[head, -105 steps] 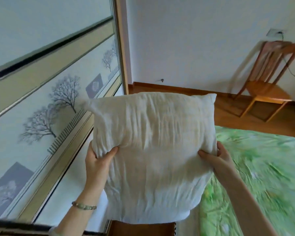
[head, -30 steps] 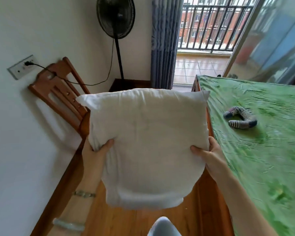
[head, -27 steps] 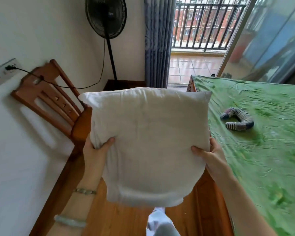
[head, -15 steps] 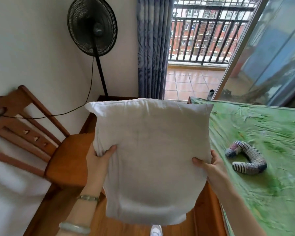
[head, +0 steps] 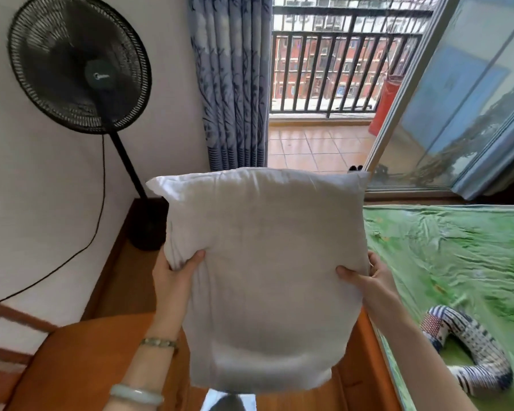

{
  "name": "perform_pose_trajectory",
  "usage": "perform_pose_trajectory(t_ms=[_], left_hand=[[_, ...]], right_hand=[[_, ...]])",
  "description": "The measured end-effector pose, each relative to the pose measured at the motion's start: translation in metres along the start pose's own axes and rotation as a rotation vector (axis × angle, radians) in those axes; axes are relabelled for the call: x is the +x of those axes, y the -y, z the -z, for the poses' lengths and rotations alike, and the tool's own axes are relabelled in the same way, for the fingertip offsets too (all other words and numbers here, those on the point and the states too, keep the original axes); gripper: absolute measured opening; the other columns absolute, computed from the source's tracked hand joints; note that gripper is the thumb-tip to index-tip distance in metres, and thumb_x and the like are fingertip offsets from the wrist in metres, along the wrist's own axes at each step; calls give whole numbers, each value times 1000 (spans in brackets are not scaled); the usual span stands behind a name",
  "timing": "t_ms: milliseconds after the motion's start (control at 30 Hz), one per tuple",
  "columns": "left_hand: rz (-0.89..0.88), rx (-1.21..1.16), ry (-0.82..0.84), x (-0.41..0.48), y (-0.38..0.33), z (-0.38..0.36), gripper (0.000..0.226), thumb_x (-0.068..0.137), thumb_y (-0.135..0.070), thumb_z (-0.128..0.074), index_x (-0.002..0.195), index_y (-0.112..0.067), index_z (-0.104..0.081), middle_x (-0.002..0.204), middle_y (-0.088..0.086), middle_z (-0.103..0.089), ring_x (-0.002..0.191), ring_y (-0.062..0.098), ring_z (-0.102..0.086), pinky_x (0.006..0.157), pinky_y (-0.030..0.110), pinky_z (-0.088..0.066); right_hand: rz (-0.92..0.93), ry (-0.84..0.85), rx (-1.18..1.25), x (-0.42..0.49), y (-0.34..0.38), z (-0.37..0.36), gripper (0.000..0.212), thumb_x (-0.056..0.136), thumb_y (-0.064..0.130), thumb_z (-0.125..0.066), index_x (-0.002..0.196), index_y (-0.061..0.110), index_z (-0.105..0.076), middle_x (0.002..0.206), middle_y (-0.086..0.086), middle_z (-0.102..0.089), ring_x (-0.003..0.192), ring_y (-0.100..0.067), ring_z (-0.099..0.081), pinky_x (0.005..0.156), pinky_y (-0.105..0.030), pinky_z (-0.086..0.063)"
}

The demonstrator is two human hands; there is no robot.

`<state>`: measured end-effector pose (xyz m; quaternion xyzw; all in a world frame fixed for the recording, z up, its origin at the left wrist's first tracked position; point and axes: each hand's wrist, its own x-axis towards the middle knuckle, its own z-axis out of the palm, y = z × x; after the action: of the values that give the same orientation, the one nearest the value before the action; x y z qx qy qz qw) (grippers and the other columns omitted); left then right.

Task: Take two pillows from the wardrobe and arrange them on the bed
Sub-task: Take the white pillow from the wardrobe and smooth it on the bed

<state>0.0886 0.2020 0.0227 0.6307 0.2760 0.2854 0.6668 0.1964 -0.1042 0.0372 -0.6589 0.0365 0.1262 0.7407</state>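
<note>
A white pillow [head: 264,277] hangs upright in front of me, held in the air by both hands. My left hand [head: 172,274] grips its left edge, thumb on the front. My right hand [head: 365,277] grips its right edge the same way. The bed [head: 457,256], covered with a wrinkled green sheet, lies to the right of the pillow. The wardrobe is out of view.
A striped curved cushion [head: 469,354] lies on the bed near my right arm. A wooden chair [head: 80,363] stands at lower left. A black standing fan [head: 77,66] with its cable is against the wall. Ahead are a blue curtain [head: 232,81] and the open balcony door [head: 318,137].
I have turned away from the wardrobe and walked along the bed's side with the pillow. The fan and balcony have come closer, the chair has slid to lower left. My grip is unchanged.
</note>
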Motion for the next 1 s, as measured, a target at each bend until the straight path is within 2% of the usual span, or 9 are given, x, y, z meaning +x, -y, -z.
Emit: perform_pose_trajectory(t_ms=[167, 300, 433, 500, 633, 767, 833, 933, 1000], left_hand=[[13, -3, 107, 125, -6, -50, 52, 79, -21, -80, 125, -38, -61, 114, -20, -69, 106, -1, -64, 101, 32, -47], [-7, -8, 206, 210, -19, -101, 47, 80, -23, -80, 114, -49, -61, 110, -23, -69, 103, -2, -65, 92, 25, -47], [10, -13, 254, 280, -18, -149, 50, 74, -32, -82, 120, -38, -63, 112, -17, -71, 104, 3, -66, 91, 30, -50], [18, -14, 266, 314, -15, -178, 51, 75, -29, -82, 123, -33, -64, 112, -15, -71, 106, 6, -66, 96, 34, -50], [8, -13, 268, 382, -5, -243, 52, 79, -18, -80, 127, -29, -61, 118, -11, -69, 111, 9, -64, 103, 39, -47], [5, -55, 311, 449, -1, -321, 55, 81, -12, -77, 132, -19, -59, 125, 0, -67, 115, 19, -63, 104, 48, -47], [-8, -51, 316, 481, -5, -363, 54, 81, -10, -77, 131, -16, -60, 123, 2, -69, 113, 20, -65, 102, 48, -48], [-38, -46, 316, 526, -9, -424, 51, 78, -11, -79, 126, -14, -62, 118, 2, -70, 109, 21, -66, 98, 47, -52], [-78, -28, 346, 548, -15, -457, 43, 77, -13, -80, 117, -19, -66, 107, -4, -74, 101, 13, -69, 86, 33, -56]], right_hand=[[-7, -111, 40, 94, 23, -37, 42, 69, -9, -73, 101, 14, -59, 99, -12, -71, 89, -35, -69, 78, -49, -56], [26, -169, 58, 162, 50, -52, 45, 68, -9, -73, 106, 9, -56, 104, -15, -69, 87, -30, -68, 74, -41, -57], [58, -218, 92, 223, 64, -57, 52, 56, 1, -76, 104, 7, -56, 100, -11, -70, 88, -30, -66, 77, -41, -56], [66, -228, 102, 256, 70, -57, 49, 55, 4, -76, 100, 10, -57, 95, -7, -72, 86, -27, -67, 72, -36, -58], [74, -262, 108, 337, 79, -52, 51, 55, 4, -77, 103, 9, -58, 101, -13, -71, 88, -31, -67, 79, -44, -55], [85, -305, 117, 426, 97, -38, 49, 60, -1, -76, 105, 3, -56, 102, -16, -69, 87, -30, -65, 77, -42, -54], [92, -323, 118, 470, 112, -28, 50, 62, -2, -76, 108, 3, -56, 103, -15, -69, 88, -30, -65, 77, -41, -54], [108, -340, 97, 528, 139, -10, 51, 55, 9, -79, 102, 12, -59, 96, -7, -72, 85, -25, -67, 72, -37, -55], [110, -356, 92, 559, 152, -1, 53, 52, 13, -80, 101, 14, -60, 96, -6, -73, 84, -24, -68, 71, -35, -53]])
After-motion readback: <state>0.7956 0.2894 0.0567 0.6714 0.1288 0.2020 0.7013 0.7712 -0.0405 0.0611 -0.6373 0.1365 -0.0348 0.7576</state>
